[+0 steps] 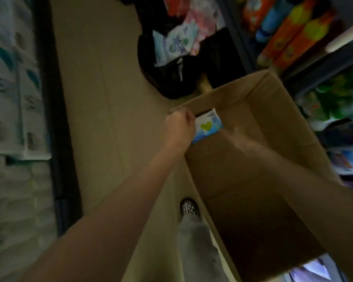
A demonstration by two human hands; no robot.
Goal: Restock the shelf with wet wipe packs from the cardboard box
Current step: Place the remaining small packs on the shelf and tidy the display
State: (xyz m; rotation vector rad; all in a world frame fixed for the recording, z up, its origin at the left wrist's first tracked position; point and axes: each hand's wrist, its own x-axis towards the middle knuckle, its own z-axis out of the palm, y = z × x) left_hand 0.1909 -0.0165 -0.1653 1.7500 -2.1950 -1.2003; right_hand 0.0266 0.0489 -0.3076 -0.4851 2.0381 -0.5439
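Roughly left to right: stacked white paper-goods packs (12,110) fill the left shelving, heavily blurred, with a dark shelf upright (55,119) beside them and beige floor (102,98) down the aisle. Your left forearm runs up from the bottom left; your left hand (180,127) is curled over the near-left rim of the cardboard box (243,169), gripping that edge. Just right of those knuckles, one wet wipe pack (207,127), white and blue with a green heart, sits inside the box against its left wall, tilted. Below the box you see a grey trouser leg and a dark shoe (189,207) on the floor. Farther up the aisle a black bag (171,78) holds more soft packs in white, blue and pink. Your right forearm crosses the box interior, motion-blurred; your right hand (234,135) is near the pack, grip state cannot be told. On the right, the shelf (322,64) carries orange and blue packages, with green ones lower.
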